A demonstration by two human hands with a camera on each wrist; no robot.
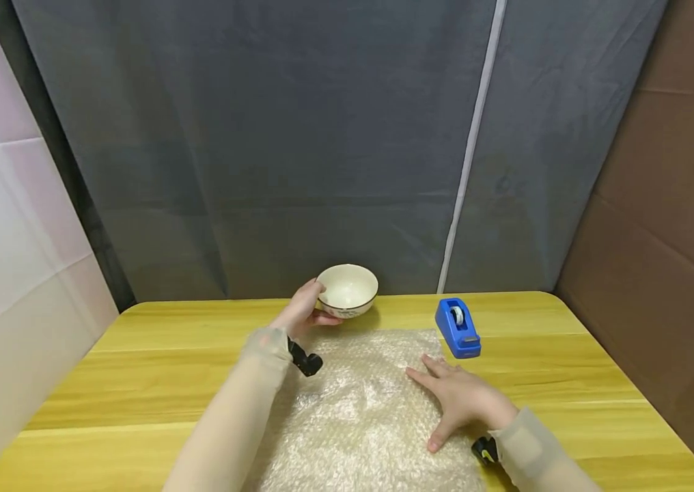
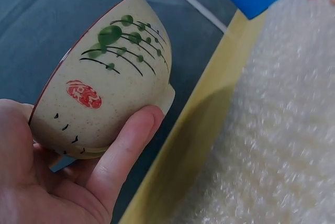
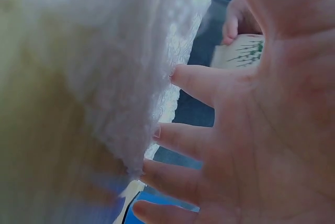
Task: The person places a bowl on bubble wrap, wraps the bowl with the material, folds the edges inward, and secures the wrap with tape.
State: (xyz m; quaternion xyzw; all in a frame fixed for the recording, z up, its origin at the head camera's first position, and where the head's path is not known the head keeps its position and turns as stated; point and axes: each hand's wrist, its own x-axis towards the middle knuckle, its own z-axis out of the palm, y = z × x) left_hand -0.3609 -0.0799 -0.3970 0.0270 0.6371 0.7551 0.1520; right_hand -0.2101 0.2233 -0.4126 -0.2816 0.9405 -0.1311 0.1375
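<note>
My left hand (image 1: pixel 305 309) grips a cream ceramic bowl (image 1: pixel 348 290) by its left side, near the back edge of the table. In the left wrist view the bowl (image 2: pixel 112 72) shows a dark rim, green painted leaves and a red seal mark, with fingers at its rim and base. A sheet of bubble wrap (image 1: pixel 359 410) lies flat in front of the bowl. On the sheet's right side my right hand (image 1: pixel 460 400) rests with fingers spread. Its fingertips (image 3: pixel 180 75) touch the bubble wrap (image 3: pixel 141 77) in the right wrist view.
A blue tape dispenser (image 1: pixel 458 328) with a roll of tape stands right of the bubble wrap, beyond the right hand. The wooden table (image 1: pixel 138 383) ends at a grey curtain (image 1: pixel 298 150) behind. A brown panel (image 1: pixel 660 239) borders the right side and a pale one (image 1: pixel 21 225) the left.
</note>
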